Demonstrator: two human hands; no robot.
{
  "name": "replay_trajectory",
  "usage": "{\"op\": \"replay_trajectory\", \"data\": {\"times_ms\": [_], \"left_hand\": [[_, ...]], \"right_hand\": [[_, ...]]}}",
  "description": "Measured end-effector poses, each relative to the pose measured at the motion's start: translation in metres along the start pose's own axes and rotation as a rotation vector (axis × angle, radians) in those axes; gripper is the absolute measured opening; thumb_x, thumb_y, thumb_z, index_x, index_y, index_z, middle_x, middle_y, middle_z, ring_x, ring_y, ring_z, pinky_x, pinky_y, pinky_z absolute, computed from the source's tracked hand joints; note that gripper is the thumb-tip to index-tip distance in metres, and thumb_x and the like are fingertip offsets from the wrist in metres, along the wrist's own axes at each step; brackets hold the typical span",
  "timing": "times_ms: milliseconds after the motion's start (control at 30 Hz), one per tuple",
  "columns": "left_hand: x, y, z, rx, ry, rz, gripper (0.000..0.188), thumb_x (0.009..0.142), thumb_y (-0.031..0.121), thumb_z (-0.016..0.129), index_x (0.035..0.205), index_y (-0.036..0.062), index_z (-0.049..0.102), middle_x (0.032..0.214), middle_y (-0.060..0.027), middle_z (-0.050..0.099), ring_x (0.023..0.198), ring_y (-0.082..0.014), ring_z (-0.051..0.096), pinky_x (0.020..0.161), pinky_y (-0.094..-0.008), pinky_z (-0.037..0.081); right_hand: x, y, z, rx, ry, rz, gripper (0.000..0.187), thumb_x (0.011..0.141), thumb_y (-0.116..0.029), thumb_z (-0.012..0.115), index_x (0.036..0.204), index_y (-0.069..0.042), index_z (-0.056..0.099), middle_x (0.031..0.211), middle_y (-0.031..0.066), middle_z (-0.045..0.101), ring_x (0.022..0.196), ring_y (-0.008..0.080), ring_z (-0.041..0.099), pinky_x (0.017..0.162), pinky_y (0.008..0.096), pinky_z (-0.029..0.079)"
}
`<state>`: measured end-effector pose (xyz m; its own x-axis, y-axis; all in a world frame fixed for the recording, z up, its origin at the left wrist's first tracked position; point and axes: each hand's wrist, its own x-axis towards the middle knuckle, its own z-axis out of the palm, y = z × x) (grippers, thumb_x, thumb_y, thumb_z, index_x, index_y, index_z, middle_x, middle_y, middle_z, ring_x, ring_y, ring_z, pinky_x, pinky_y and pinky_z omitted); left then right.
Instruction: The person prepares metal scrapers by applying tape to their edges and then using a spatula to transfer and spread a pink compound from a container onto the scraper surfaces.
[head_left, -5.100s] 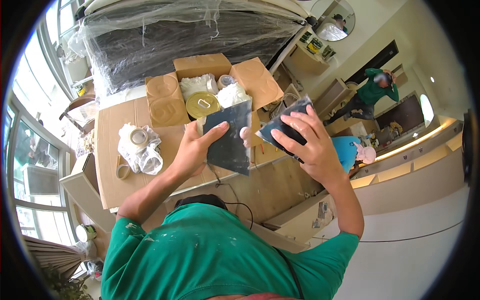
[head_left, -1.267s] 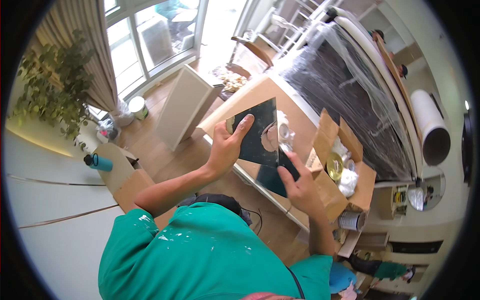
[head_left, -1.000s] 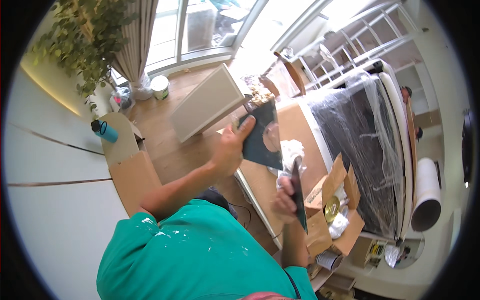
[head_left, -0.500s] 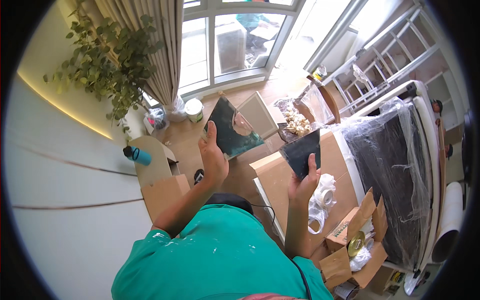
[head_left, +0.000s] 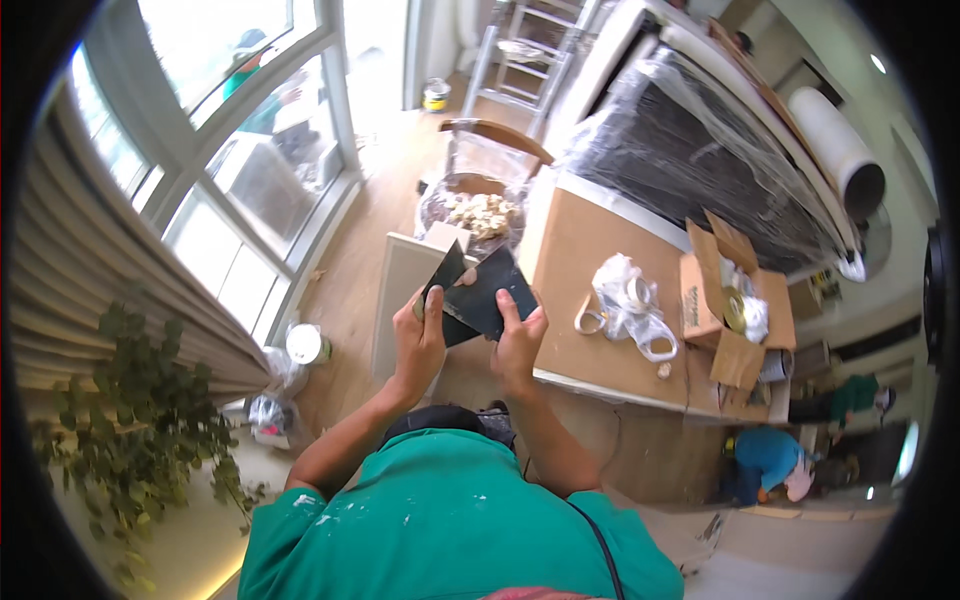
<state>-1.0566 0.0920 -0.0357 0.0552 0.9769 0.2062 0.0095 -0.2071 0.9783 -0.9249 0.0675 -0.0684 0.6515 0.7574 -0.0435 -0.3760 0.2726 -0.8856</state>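
My left hand (head_left: 418,335) grips a dark, flat putty scraper (head_left: 445,270), thumb on its face. A second dark, flat putty scraper (head_left: 488,290) is in my right hand (head_left: 520,335), also pinned under the thumb. The two blades come together in front of my chest, the right one overlapping the left; I cannot tell if they touch. A small beige dab of putty (head_left: 467,277) shows between them. Most of the left blade's face is hidden behind the right blade and my fingers.
Beyond my hands a pale panel (head_left: 395,300) leans by a chair (head_left: 500,132) with a plastic-lined heap. At right, a brown-topped table (head_left: 570,250) bears tape in plastic bags (head_left: 630,300) and an open carton (head_left: 705,300). A white bucket (head_left: 307,345) stands left. Other people (head_left: 770,462) work behind right.
My view has swung to the right. My hands have come closer together, bringing the two scrapers from well apart to overlapping. Both scrapers remain held.
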Motion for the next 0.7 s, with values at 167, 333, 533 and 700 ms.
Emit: {"op": "replay_trajectory", "data": {"times_ms": [167, 333, 533, 700], "left_hand": [[-0.002, -0.013, -0.029, 0.065, -0.293, 0.096, 0.036, 0.106, 0.022, 0.045, 0.08, -0.0025, 0.052, 0.062, -0.0039, 0.042, 0.06, -0.0137, 0.035, 0.053, -0.0352, 0.03], [0.013, -0.081, -0.042, -0.171, -0.074, -0.35, 0.034, 0.105, 0.034, 0.047, 0.103, 0.0032, 0.061, 0.086, -0.0035, 0.062, 0.076, -0.0165, 0.055, 0.072, -0.0319, 0.046], [0.057, -0.014, -0.05, -0.747, -0.33, -0.931, 0.041, 0.1, 0.042, 0.053, 0.122, 0.0081, 0.057, 0.112, -0.008, 0.066, 0.101, -0.023, 0.067, 0.092, -0.0405, 0.053], [0.071, 0.007, -0.019, -0.917, -0.622, -1.104, 0.044, 0.098, 0.042, 0.053, 0.119, 0.0051, 0.062, 0.105, -0.0119, 0.071, 0.09, -0.0235, 0.07, 0.083, -0.0403, 0.058]], "right_hand": [[0.004, -0.028, 0.007, 0.153, 0.129, 0.029, 0.026, 0.091, -0.006, 0.068, 0.114, 0.002, 0.06, 0.105, 0.0085, 0.067, 0.09, 0.016, 0.066, 0.079, 0.0293, 0.056], [0.024, -0.054, -0.019, 0.394, -0.046, -0.07, 0.047, 0.088, 0.005, 0.061, 0.133, -0.001, 0.049, 0.127, 0.0106, 0.059, 0.116, 0.0231, 0.06, 0.104, 0.0386, 0.049], [0.002, -0.054, -0.019, -0.361, -0.435, -0.663, 0.038, 0.085, 0.0, 0.057, 0.122, -0.003, 0.052, 0.127, 0.0173, 0.054, 0.117, 0.0274, 0.058, 0.103, 0.0449, 0.045], [-0.025, -0.084, 0.007, -0.817, -0.883, -1.159, 0.039, 0.084, -0.007, 0.07, 0.121, -0.02, 0.064, 0.13, 0.0141, 0.052, 0.126, 0.0324, 0.049, 0.113, 0.0575, 0.038]]}}
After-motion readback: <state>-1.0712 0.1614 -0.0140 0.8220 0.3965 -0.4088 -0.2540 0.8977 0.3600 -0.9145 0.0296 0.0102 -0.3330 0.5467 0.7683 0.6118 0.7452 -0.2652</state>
